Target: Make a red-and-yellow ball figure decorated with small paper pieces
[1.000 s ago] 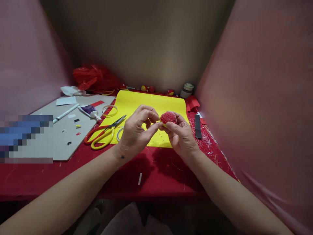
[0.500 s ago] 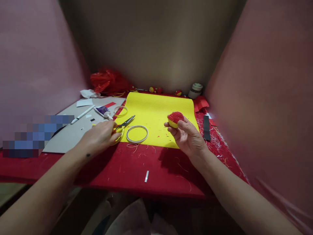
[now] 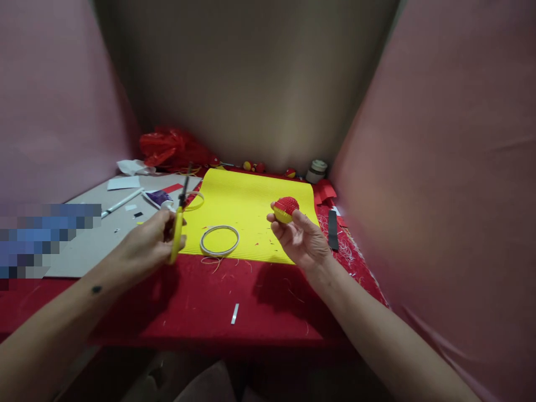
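My left hand [image 3: 157, 237] is closed on a pair of yellow-handled scissors [image 3: 178, 229], held up off the table with the dark blades pointing away. In my right hand [image 3: 304, 240] is a small round piece [image 3: 287, 209], red and textured on top and yellow below, pinched between thumb and fingers. It is held above a yellow ribbed sheet [image 3: 251, 192]. Between my hands a silvery ring [image 3: 219, 241] lies on the near edge of that sheet. Behind the scissors rests a yellow ring [image 3: 196, 201], partly covered by the blades.
A grey board [image 3: 84, 245] at left bears a purple tube [image 3: 159, 198], a white pen [image 3: 123, 202] and paper scraps. At the back are a red plastic bag [image 3: 173, 148], small red-yellow pieces [image 3: 249, 166] and a lidded jar [image 3: 317, 171]. A black strip [image 3: 333, 230] lies right.
My left hand has lifted the scissors off the yellow sheet and turned them to point away. The right hand still holds the round piece. The whole view has shifted slightly.
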Demonstrator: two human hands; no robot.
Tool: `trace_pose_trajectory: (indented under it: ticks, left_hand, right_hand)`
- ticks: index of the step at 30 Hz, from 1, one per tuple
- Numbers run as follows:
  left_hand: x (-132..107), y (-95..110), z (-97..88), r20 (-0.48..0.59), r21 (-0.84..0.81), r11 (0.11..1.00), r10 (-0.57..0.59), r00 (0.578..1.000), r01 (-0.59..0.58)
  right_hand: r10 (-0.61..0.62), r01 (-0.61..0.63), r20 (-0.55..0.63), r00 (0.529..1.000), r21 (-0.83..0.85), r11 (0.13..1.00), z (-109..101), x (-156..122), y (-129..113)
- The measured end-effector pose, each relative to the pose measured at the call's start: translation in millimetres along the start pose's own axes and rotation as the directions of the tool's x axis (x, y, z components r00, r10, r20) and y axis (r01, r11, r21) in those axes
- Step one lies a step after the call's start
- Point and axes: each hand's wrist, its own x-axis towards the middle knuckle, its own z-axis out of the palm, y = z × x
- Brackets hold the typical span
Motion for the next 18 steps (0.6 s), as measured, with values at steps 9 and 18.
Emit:
trace_pose_trajectory:
  ticks: [9, 18]
  left_hand:
    - [-54, 77, 32.4, 0.108, 0.407, 0.819, 0.397, 0.911, -0.405]
    - [-51, 97, 40.7, 0.122, 0.586, 0.717, 0.383, 0.916, -0.377]
  right_hand:
    - [-0.03, 0.034, 0.053, 0.998, -0.07, 0.997, 7, -3, 4]
    - [-0.024, 0.026, 0.035, 0.999, -0.062, 0.998, 7, -9, 5]
